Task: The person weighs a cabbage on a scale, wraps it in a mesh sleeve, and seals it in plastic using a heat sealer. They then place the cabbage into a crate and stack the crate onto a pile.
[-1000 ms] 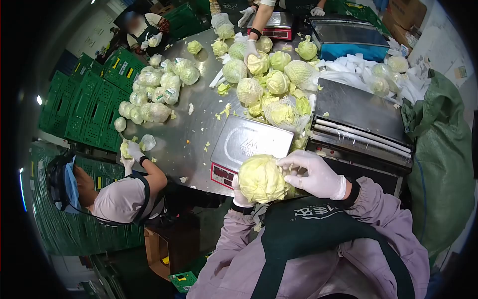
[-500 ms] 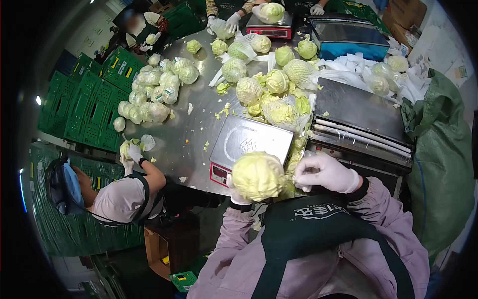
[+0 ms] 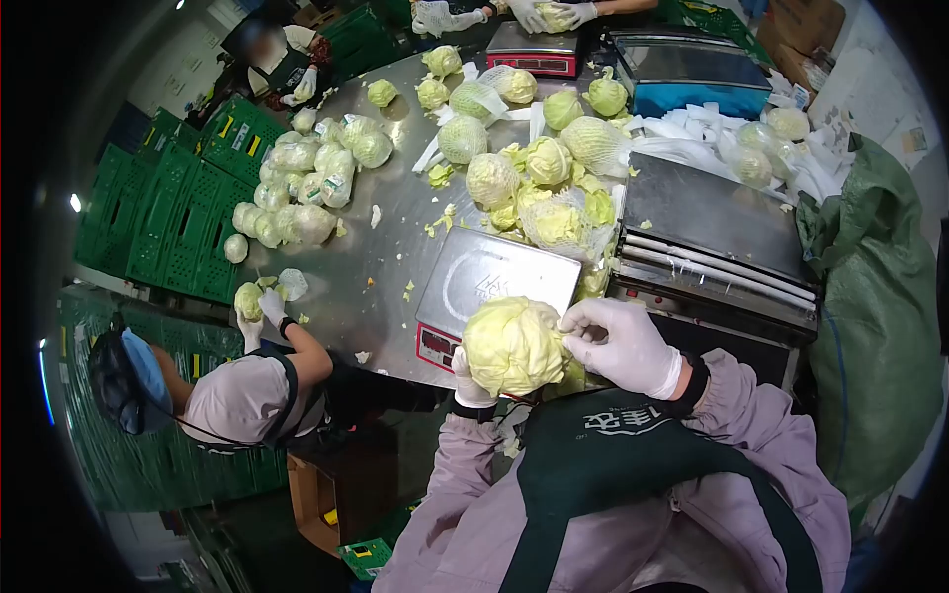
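Observation:
A pale green cabbage point(image 3: 512, 346) is held up in front of my apron, just before the near edge of the scale. My gloved left hand point(image 3: 472, 381) wraps around its left side, with most fingers hidden behind the head. At the cabbage's right edge, my gloved right hand point(image 3: 623, 346) pinches the outer leaf with thumb and fingers. The scale point(image 3: 494, 287) has a bare steel top and a red display side, partly covered by the cabbage. Loose leaves point(image 3: 591, 284) lie to the right of the scale.
Net-wrapped and bare cabbages point(image 3: 547, 160) crowd beyond the scale. A wrapping machine point(image 3: 717, 217) stands at right, beside a green sack point(image 3: 880, 326). Bagged cabbages point(image 3: 313, 224) are piled at left. A co-worker point(image 3: 247, 395) handles a cabbage at left; others work across the table.
My right hand has moved from beside the cabbage up and left onto its edge. The cabbage has turned slightly in my left hand. Across the table, co-workers' hands have shifted.

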### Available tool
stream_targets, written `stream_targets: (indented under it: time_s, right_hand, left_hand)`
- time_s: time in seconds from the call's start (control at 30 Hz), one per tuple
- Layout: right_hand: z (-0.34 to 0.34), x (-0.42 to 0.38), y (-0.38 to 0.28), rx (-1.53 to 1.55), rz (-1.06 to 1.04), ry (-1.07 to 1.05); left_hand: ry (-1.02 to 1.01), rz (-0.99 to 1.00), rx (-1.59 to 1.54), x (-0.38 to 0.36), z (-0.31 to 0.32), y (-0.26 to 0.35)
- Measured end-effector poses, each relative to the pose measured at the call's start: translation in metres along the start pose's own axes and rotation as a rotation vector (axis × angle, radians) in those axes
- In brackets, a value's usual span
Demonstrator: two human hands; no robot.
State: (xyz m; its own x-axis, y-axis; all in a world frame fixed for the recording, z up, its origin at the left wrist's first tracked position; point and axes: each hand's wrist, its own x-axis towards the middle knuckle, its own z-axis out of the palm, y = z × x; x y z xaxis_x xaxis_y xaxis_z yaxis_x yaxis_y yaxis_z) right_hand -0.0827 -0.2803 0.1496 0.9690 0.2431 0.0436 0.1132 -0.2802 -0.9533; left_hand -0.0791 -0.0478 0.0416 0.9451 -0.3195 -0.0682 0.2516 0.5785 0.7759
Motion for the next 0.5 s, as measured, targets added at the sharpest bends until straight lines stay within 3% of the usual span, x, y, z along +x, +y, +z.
stream_targets:
  time_s: [0.23, 0.3, 0.4, 0.5]
  right_hand:
    - [-0.017, 0.005, 0.019, 0.016, 0.103, -0.009]
    - [-0.015, 0.007, 0.027, -0.305, -0.252, 0.180]
    - [-0.011, 0.003, 0.019, -0.262, -0.315, 0.143]
    - [-0.004, -0.006, 0.000, -0.150, -0.234, -0.009]
  left_hand:
    - [0.037, -0.029, -0.139, -0.001, 0.001, -0.007]
    - [0.052, -0.028, -0.188, -0.001, 0.002, -0.007]
    - [0.092, -0.050, -0.262, 0.001, 0.006, -0.009]
    - [0.159, -0.061, -0.418, 0.004, 0.001, -0.027]
